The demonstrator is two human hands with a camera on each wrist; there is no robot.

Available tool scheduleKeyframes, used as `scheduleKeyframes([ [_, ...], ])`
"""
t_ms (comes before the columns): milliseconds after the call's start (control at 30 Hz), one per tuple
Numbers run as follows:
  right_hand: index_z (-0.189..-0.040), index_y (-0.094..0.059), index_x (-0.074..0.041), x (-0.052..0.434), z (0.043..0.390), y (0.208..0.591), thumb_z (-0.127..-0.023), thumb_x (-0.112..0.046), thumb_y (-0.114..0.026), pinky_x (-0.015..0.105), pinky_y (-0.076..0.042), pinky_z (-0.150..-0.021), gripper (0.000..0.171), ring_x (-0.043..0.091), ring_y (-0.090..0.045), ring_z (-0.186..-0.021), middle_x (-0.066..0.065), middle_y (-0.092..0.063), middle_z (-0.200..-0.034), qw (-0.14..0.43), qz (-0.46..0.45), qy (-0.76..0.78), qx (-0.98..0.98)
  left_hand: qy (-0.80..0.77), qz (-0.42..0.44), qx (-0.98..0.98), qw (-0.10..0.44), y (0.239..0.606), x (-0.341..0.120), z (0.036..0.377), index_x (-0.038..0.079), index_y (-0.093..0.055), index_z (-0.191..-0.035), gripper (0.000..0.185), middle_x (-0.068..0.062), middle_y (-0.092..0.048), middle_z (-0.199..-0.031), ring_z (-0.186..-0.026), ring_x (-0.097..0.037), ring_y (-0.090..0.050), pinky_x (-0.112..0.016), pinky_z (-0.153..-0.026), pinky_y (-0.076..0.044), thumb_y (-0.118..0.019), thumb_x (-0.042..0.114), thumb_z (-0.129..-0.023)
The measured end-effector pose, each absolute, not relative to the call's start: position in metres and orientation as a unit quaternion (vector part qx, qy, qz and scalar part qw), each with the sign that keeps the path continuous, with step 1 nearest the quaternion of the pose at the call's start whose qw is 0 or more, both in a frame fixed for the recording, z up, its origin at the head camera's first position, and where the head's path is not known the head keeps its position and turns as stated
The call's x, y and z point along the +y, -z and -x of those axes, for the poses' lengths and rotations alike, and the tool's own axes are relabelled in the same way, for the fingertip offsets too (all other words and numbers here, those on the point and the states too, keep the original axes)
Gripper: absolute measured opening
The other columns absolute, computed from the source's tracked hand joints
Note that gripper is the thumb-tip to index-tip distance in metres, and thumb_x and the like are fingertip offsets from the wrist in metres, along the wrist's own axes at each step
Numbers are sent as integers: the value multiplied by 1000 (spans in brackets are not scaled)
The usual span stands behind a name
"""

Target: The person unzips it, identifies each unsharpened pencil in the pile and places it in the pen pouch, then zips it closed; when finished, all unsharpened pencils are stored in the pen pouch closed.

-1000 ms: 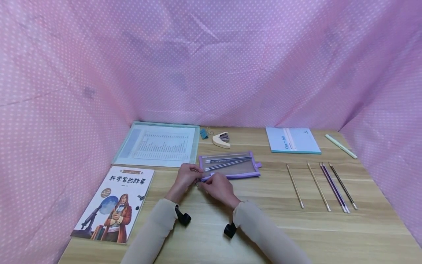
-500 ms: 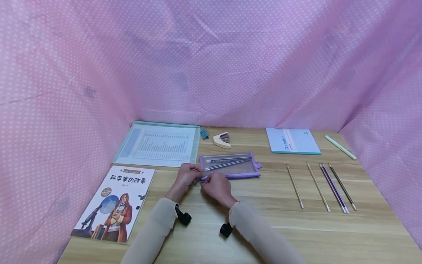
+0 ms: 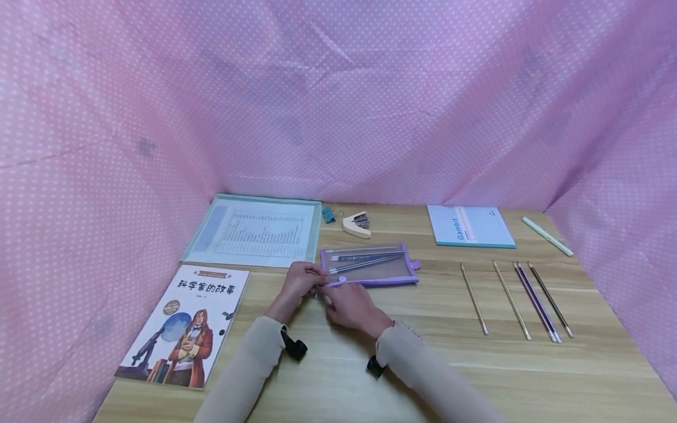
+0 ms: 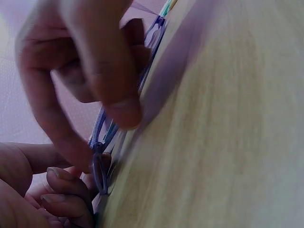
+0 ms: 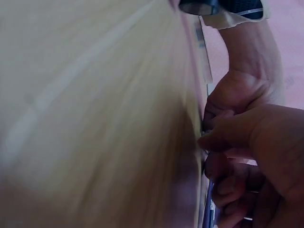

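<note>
1. Far left, nothing moves: the storybook [image 3: 182, 326] and the clear document folder [image 3: 254, 230] lie exactly where they were a second ago.
2. The left hand [image 3: 300, 282] hasn't budged. Its fingers [image 4: 111, 71] stay pinched on the near-left corner of the purple mesh pencil pouch [image 3: 368, 265], holding it flat on the table [image 3: 402, 376].
3. Here's the actual change: the right hand [image 3: 351, 305] has slid back toward the body a bit, wrist swinging out to the right. Its fingers are still curled around the zipper pull [image 4: 99, 166] at that same corner, as far as I can tell from the left wrist view.
4. The pouch itself sits in the same spot, mid-table, a few pencils inside. My guess is the zipper is getting tugged at the left end, but it's too blurry to say how far it's run.
5. Over on the right, the loose pencils [image 3: 515, 298] and the Gambit notebook [image 3: 469, 225] are untouched.
</note>
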State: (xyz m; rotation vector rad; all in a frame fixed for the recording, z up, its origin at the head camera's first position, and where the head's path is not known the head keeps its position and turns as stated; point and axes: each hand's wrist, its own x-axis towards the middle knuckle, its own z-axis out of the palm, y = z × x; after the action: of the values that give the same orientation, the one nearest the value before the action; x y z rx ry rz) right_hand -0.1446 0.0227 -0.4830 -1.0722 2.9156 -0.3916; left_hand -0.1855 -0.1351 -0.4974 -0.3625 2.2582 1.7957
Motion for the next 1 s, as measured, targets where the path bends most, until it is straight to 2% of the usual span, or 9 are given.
scheduleKeyframes([
  [67, -115, -68, -19, 23, 144, 484, -91, -18, -65, 24, -49, -59, 24, 11, -57, -69, 0, -71, -97, 7, 357, 98, 929, -611, 125, 773, 119, 497, -135, 186, -3, -75, -89, 11, 2, -66, -65, -49, -7, -46, -21, -46, -37, -76, -3, -79],
  [167, -104, -70, -17, 24, 144, 485, -94, -20, -62, 24, -49, -57, 13, 11, -56, -66, -1, -68, -85, 2, 369, 69, 927, -610, 125, 773, 120, 497, -135, 186, -3, -75, -90, 11, 2, -65, -65, -49, -8, -45, -21, -46, -36, -76, -3, -79],
  [233, -100, -69, -16, 25, 144, 484, -95, -22, -61, 25, -48, -55, 11, 11, -55, -64, -1, -65, -80, -3, 372, 57, 926, -611, 121, 773, 117, 498, -135, 186, -3, -75, -89, 11, 2, -65, -64, -48, -8, -45, -21, -45, -36, -76, -4, -79],
  [300, -98, -67, -16, 27, 144, 483, -95, -22, -62, 24, -46, -56, 9, 11, -53, -65, -2, -64, -82, -4, 369, 60, 928, -615, 118, 771, 117, 498, -135, 186, -3, -74, -89, 10, 2, -64, -63, -47, -8, -45, -21, -45, -36, -75, -4, -78],
  [500, -86, -63, -18, 37, 143, 478, -90, -23, -68, 21, -41, -55, 8, 9, -49, -61, -5, -57, -72, 48, 272, 156, 949, -620, 121, 766, 117, 498, -136, 185, -3, -74, -89, 11, 4, -63, -62, -46, -7, -44, -20, -44, -35, -75, -5, -78],
  [600, -86, -64, -18, 37, 143, 480, -88, -27, -72, 20, -41, -55, 12, 8, -49, -60, -7, -55, -70, 68, 214, 192, 955, -619, 120, 767, 120, 497, -137, 186, -1, -74, -89, 11, 3, -65, -64, -47, -8, -45, -20, -45, -36, -75, -4, -79],
  [733, -87, -69, -16, 33, 145, 484, -88, -33, -73, 21, -41, -54, 18, 9, -50, -59, -5, -59, -69, 71, 189, 211, 957, -617, 117, 769, 123, 497, -139, 185, 1, -75, -87, 9, 2, -66, -67, -47, -8, -46, -20, -45, -37, -73, -3, -80],
  [867, -90, -75, -14, 27, 146, 486, -91, -28, -70, 21, -42, -55, 15, 8, -51, -60, -3, -64, -72, 54, 186, 226, 955, -621, 115, 766, 122, 496, -139, 184, 1, -74, -87, 9, 2, -66, -66, -48, -8, -46, -20, -45, -37, -73, -4, -80],
  [1000, -89, -75, -12, 24, 145, 484, -92, -22, -68, 21, -42, -54, 12, 9, -51, -60, -3, -62, -72, 38, 186, 236, 953, -625, 112, 763, 125, 495, -136, 184, 2, -73, -86, 9, 3, -64, -64, -48, -9, -46, -21, -45, -37, -74, -3, -79],
])
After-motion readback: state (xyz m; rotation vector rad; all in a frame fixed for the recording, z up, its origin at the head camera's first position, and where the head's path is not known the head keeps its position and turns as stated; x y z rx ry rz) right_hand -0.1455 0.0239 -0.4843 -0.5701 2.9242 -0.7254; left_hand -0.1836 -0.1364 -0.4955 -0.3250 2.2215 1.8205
